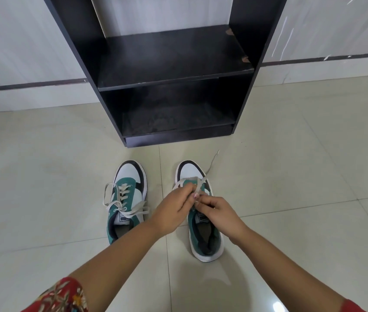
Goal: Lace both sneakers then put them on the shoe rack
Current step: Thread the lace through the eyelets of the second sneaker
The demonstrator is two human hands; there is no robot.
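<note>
Two green, white and black sneakers stand side by side on the tiled floor, toes toward the shoe rack [174,82]. The left sneaker [128,197] is laced, its beige lace ends lying loose over its sides. Over the middle of the right sneaker [203,235] both hands meet. My left hand [174,210] pinches its beige lace [197,183] from the left. My right hand [216,212] pinches the same lace from the right. One lace end trails forward past the toe onto the floor. The hands hide the right sneaker's eyelets.
The black rack stands straight ahead against a white wall, with an upper shelf [174,57] and a lower shelf [178,120], nothing on either. Pale glossy floor tiles [291,176] spread all around. Red patterned sleeves show at the bottom corners.
</note>
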